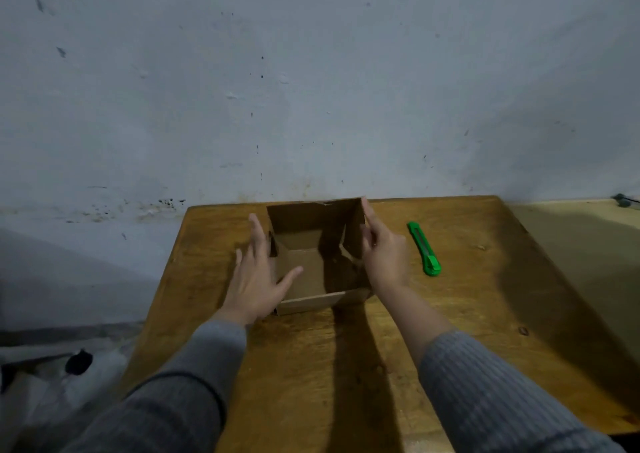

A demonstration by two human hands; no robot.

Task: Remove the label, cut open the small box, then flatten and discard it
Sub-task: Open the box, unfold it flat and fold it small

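Note:
A small brown cardboard box [304,265] stands open-topped on the wooden table [346,348], near the far edge by the wall. My left hand [254,279] lies flat against the box's left side, fingers spread, thumb reaching over the rim. My right hand [382,248] presses the right wall, with the index finger stretched along its top edge. The near flap lies folded out toward me. A green utility knife [425,253] rests on the table just right of my right hand. No label is visible.
A stained grey-blue wall rises directly behind the table. White plastic bags [52,383] lie on the floor at the lower left. A paler surface [588,230] adjoins the table on the right.

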